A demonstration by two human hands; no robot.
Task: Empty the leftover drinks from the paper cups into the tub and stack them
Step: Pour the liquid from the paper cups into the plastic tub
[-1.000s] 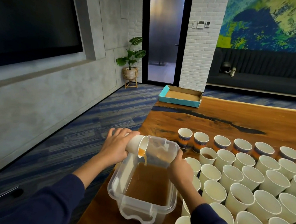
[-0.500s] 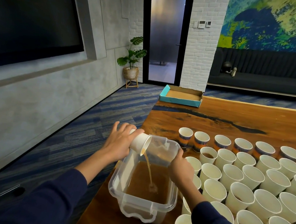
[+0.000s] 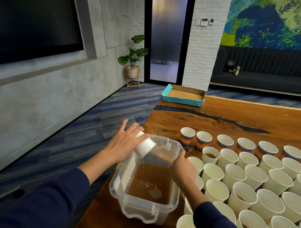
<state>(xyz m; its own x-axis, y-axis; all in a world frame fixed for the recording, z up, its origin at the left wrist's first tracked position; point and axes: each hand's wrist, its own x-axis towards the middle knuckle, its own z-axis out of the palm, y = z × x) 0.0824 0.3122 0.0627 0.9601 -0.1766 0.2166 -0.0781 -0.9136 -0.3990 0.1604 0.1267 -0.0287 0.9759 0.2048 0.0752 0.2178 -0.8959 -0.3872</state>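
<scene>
A paper cup (image 3: 145, 148) is grasped near its base by the left hand (image 3: 124, 144), fingers spread over its side, and is tipped mouth-down over the far left part of the tub (image 3: 121, 182). Only a thin thread of liquid is seen falling from its rim into the brown pool (image 3: 153, 182) below, so the cup is judged nearly drained. The tub's right rim is gripped by the right hand (image 3: 183, 169), thumb hooked over the edge, and the tub is thereby steadied on the table (image 3: 237, 122).

Several risks are to be expected from here. The cup is held close to the tub's left wall, near the table edge; if it is swung away before the last drops fall, the table or the carpet (image 3: 90, 122) below could be wetted. The tub stands close to the table's left edge and holds a fair depth of liquid; a push from the steadying hand could slide it outward or set the pool slopping over the rim. The right forearm (image 3: 218, 223) lies just above the crowded cups (image 3: 250, 178) at the right, some with drink left in them, and a careless withdrawal could knock one over into its neighbours. No stack is visible, so a place for the emptied cup must be found.
</scene>
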